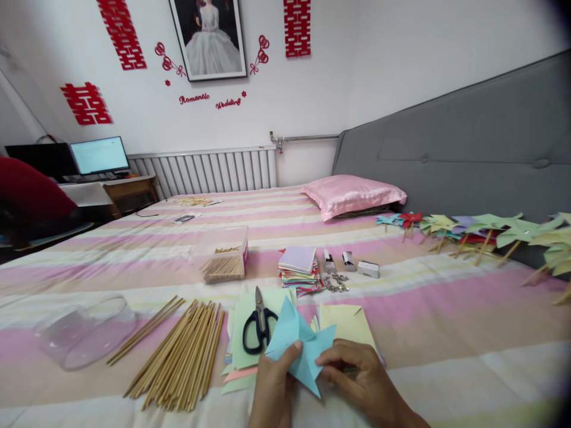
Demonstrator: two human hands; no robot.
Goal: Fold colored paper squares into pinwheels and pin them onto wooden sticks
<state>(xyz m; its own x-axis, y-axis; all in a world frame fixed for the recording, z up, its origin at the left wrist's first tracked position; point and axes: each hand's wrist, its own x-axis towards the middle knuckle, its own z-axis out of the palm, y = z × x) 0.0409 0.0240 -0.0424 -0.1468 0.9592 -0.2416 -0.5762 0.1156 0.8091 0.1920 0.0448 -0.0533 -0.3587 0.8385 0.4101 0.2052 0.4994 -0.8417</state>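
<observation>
A light blue paper pinwheel (pixel 303 345), its points folded and spread, is held up between my two hands. My left hand (pixel 277 377) grips it from below, thumb lying across its front. At its right side my right hand (pixel 357 371) pinches a lower point between thumb and fingers. Just behind the pinwheel, dark-handled scissors (pixel 259 324) lie on a stack of pale green paper (pixel 243 306). Beyond my right hand sits a stack of pale yellow paper (pixel 350 321), partly hidden by the hand.
Bamboo sticks (pixel 182 356) and a clear plastic container (pixel 84 330) lie left on the striped bed. Farther back are a box of toothpicks (pixel 225 261), coloured paper squares (pixel 298 264), small boxes (pixel 348 261) and metal pieces (pixel 335 282). Finished pinwheels (pixel 486 232) line the right, near a pink pillow (pixel 354 193).
</observation>
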